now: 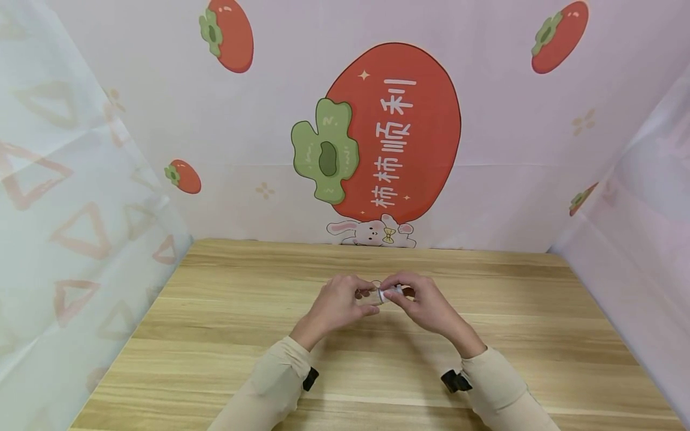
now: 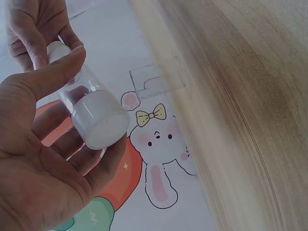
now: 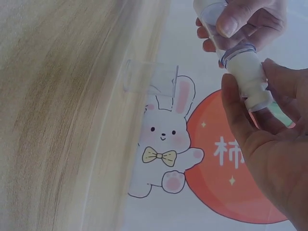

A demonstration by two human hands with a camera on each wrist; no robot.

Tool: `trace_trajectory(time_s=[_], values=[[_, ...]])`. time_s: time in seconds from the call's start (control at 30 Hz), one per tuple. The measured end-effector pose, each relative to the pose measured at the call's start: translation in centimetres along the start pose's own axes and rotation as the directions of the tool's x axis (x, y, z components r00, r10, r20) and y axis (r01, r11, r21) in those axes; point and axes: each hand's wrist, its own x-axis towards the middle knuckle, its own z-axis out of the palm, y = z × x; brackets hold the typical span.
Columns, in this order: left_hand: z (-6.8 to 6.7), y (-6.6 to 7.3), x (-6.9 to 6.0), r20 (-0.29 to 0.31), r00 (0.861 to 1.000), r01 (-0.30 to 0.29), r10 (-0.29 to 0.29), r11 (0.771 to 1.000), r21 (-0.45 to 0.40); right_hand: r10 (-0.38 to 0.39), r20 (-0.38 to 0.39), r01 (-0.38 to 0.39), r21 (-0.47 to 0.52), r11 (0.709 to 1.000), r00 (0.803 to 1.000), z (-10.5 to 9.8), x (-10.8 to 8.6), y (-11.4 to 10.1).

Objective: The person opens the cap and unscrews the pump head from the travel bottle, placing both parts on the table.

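Observation:
Both hands hold one small clear bottle (image 1: 370, 297) (image 2: 98, 118) above the table. My left hand (image 1: 339, 304) (image 2: 43, 144) (image 3: 257, 24) grips its transparent body, thumb on one side and fingers on the other; its far end looks whitish. At the other end, my right hand (image 1: 428, 306) (image 2: 38, 29) (image 3: 279, 130) pinches the white top (image 1: 395, 291) (image 3: 246, 72) between thumb and fingers. The top sits against the bottle's neck; how tightly, I cannot tell. Beyond the hands, a clear open cylinder (image 2: 159, 78) (image 3: 151, 79) stands on the table.
The wooden table (image 1: 226, 311) ends at a back wall sheet (image 1: 269, 209) printed with persimmons and a rabbit. Patterned sheets also hang at the left and right sides. A black band shows at each sleeve cuff.

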Motion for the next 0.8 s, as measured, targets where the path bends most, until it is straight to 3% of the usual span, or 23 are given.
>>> trace_trajectory(time_s=[0.2,0.8], values=[[0.06,0.10,-0.01,0.012,1.000,0.010,-0.010,1.000,0.009,-0.011,-0.004,0.011,-0.003,1.000,1.000,0.02,-0.25,0.17],[-0.15,0.45,0.11,0.025,0.999,0.030,-0.030,0.999,0.013,0.057,0.038,-0.056,-0.012,0.998,0.998,-0.45,-0.72,0.48]])
